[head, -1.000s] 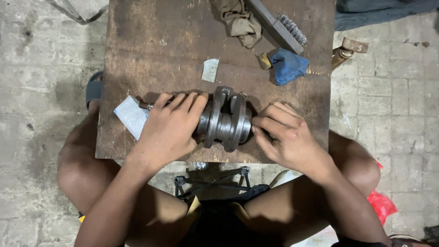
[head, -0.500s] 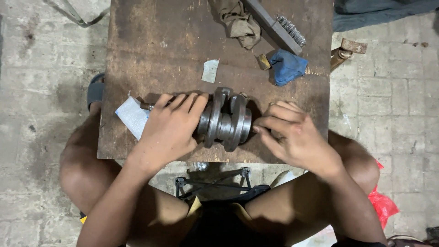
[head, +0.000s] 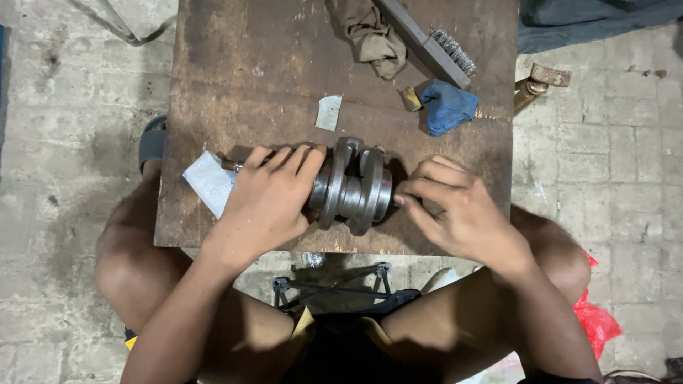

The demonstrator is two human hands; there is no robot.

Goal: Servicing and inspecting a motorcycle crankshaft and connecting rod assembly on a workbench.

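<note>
Rusty brown tabletop (head: 235,78) is spreading under me, with a steel crankshaft (head: 353,186) lying near its front edge. I am wrapping my left hand (head: 267,203) over its left end and pinching its right end with my right hand (head: 455,210). Sandpaper sheet (head: 208,183) is lying just left; a wire brush (head: 434,43) and blue rag (head: 447,105) are sitting farther back.

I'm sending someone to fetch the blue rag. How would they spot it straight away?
Start at the brown worktable and look to its far right part, beyond the right hand. The blue rag lies crumpled there, just below the wire brush and beside a small brass piece. It is the only blue thing on the table; the other rag is tan.
</note>
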